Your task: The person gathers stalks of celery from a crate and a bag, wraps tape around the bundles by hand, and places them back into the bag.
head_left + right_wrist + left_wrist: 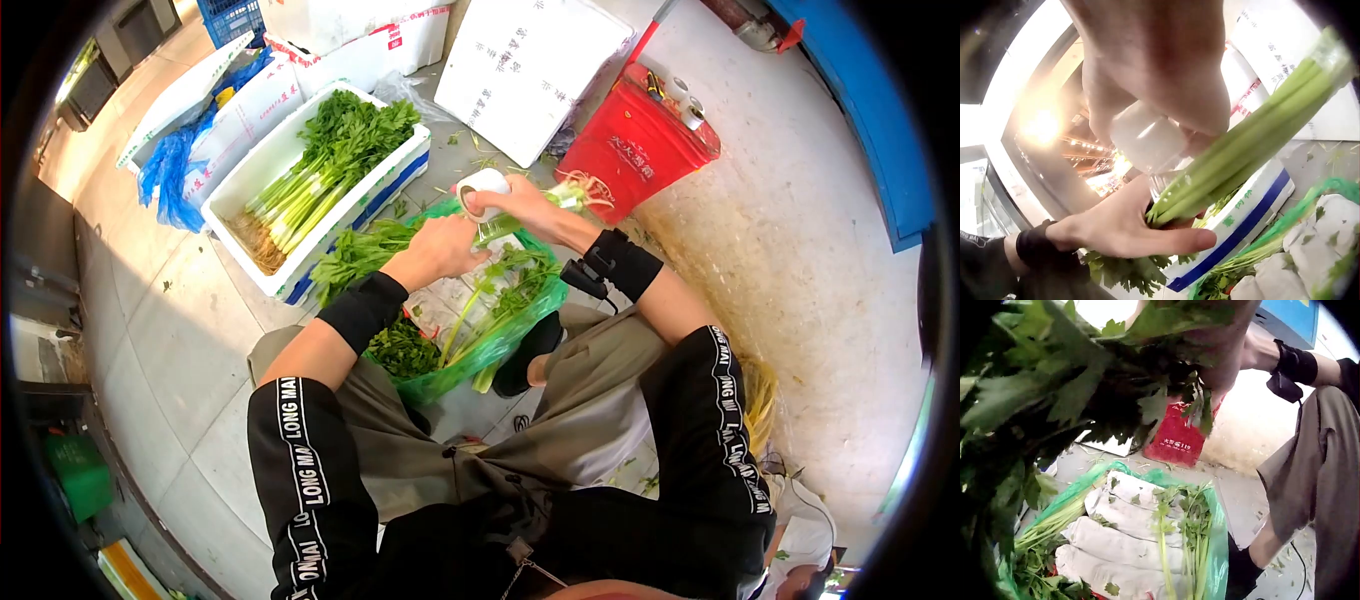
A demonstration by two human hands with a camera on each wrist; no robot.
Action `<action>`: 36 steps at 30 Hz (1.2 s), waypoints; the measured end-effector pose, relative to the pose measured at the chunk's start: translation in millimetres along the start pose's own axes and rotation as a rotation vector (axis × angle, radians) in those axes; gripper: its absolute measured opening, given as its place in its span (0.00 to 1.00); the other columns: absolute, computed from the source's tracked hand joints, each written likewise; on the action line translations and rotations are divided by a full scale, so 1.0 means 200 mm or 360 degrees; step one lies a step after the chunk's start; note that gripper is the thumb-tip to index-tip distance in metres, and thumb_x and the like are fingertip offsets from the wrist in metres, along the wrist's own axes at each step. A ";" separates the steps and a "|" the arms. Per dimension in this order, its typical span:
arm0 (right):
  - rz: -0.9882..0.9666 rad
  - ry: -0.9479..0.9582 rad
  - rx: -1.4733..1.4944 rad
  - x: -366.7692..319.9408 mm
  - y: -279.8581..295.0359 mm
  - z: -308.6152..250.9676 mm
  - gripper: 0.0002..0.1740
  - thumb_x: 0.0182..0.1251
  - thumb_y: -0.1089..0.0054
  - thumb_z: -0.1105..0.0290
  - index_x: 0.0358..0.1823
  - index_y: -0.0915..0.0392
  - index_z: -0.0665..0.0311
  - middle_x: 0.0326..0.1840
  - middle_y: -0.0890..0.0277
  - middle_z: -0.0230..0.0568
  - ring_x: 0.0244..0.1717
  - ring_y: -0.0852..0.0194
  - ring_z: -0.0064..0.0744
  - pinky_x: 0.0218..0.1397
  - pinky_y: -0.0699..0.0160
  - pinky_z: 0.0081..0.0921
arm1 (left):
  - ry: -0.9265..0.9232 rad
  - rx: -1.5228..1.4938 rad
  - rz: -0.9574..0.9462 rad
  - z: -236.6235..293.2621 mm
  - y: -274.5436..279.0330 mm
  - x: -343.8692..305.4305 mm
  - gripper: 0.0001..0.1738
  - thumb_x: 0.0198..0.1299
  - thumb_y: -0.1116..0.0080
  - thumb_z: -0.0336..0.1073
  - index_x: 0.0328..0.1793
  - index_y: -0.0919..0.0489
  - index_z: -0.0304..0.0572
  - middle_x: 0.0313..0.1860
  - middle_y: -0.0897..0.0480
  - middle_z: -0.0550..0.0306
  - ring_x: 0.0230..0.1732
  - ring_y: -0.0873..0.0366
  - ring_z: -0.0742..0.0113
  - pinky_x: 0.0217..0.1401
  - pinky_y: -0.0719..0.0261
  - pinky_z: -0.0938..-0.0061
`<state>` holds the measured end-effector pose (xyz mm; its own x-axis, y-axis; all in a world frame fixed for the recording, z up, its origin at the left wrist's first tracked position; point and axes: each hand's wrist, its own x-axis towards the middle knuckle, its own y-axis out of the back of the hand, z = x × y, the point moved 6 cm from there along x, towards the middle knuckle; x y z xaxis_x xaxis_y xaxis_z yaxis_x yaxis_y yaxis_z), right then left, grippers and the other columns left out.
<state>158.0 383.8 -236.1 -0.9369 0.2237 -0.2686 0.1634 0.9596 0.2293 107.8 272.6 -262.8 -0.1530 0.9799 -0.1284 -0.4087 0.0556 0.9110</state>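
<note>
A bunch of celery [1241, 137] is held across the front of the body, its leafy end toward the left and its roots toward the right. My left hand [446, 246] grips the stalks near the leaves [1054, 394]; in the right wrist view the left hand [1119, 222] has its thumb along the bunch. My right hand [530, 212] holds a roll of clear tape [483, 190], and a strip of tape [1163, 181] runs from the roll to the stalks. Clear wrap also covers the bunch near the root end.
Below the hands lies a green plastic bag [545, 300] with loose celery and whitish wrapped bundles [1122, 544]. A white foam box [222, 200] of celery stands at the left. A red bucket [630, 145] with tape rolls on top is at the right, beside a white lid [525, 70].
</note>
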 end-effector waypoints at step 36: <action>-0.0028 -0.0147 0.0130 -0.05 -0.36 -0.01 0.24 0.63 0.32 0.64 0.57 0.27 0.66 0.50 0.24 0.37 0.50 0.25 0.28 0.55 0.25 0.28 | 0.0485 -0.0183 0.0604 -0.45 0.32 -0.13 0.24 0.47 0.33 0.41 0.48 0.19 0.36 0.41 0.15 0.38 0.45 0.17 0.42 0.50 0.19 0.52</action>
<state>155.9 312.3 -248.5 -0.9081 0.2177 -0.3577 0.1752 0.9734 0.1476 5.4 234.2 -236.3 -0.5591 0.8252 0.0798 -0.3668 -0.3325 0.8688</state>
